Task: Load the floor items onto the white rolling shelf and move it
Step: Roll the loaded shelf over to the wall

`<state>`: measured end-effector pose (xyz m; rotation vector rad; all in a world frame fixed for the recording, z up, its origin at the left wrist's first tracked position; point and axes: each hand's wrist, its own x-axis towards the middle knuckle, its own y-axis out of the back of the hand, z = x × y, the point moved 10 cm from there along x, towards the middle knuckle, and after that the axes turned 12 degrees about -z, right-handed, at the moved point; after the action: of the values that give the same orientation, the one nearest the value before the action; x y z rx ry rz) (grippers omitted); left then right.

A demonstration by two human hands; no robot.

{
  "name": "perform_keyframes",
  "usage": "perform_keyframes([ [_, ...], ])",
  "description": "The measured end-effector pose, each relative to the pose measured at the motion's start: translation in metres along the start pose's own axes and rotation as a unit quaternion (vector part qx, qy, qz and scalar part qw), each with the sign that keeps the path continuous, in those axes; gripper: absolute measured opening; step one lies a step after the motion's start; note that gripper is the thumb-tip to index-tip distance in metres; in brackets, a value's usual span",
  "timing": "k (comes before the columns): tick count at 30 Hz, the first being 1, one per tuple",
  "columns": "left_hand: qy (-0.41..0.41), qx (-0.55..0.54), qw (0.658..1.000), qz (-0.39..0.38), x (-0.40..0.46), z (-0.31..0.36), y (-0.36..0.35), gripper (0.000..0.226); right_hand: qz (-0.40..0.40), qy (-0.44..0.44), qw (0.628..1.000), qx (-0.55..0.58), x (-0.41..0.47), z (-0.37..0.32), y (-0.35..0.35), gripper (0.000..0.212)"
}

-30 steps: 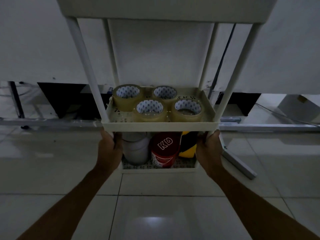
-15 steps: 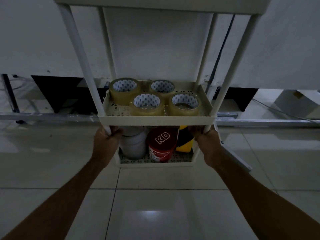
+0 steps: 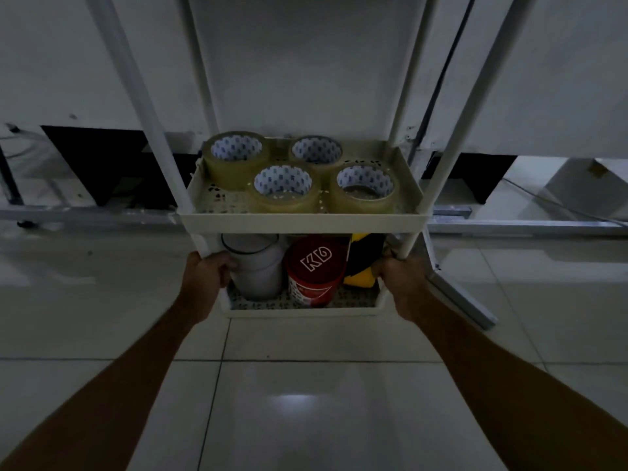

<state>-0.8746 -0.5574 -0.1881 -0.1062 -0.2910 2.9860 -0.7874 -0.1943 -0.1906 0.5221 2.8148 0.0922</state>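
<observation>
The white rolling shelf point(image 3: 302, 223) stands on the tiled floor in front of me. Its middle tier carries several rolls of clear packing tape point(image 3: 282, 192). On the bottom tier sit a white tub point(image 3: 256, 266), a red can marked KD point(image 3: 314, 270) and a yellow-and-black item point(image 3: 362, 263). My left hand point(image 3: 207, 277) is closed around the front left post, just under the middle tier. My right hand point(image 3: 401, 278) is closed around the front right post at the same height. The top tier is out of the frame.
A white wall panel stands behind the shelf, with dark gaps beneath it. A metal rail point(image 3: 520, 227) runs along the floor at the back. A loose metal bar point(image 3: 458, 297) lies on the tiles right of the shelf, near my right hand. Glossy tiles lie between me and the shelf.
The shelf has shifted slightly left and away from me with both hands gripping its posts. The view has tilted, so the top tier has left the frame.
</observation>
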Motion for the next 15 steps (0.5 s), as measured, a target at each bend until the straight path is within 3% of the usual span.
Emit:
perform_keyframes([
  [4, -0.001, 0.012, 1.000, -0.006, -0.006, -0.006, 0.005, 0.041, -0.018, -0.016, 0.999, 0.043, 0.000, 0.018, -0.005, 0.020],
  [8, 0.044, 0.054, 0.997, -0.031, -0.012, -0.025, 0.003, 0.060, -0.028, -0.056, 0.998, 0.023, 0.002, 0.039, -0.005, 0.032],
  [15, 0.074, 0.014, 0.997, -0.014, -0.006, -0.029, 0.000, 0.059, -0.054, -0.073, 0.995, -0.026, 0.014, 0.041, -0.014, 0.038],
])
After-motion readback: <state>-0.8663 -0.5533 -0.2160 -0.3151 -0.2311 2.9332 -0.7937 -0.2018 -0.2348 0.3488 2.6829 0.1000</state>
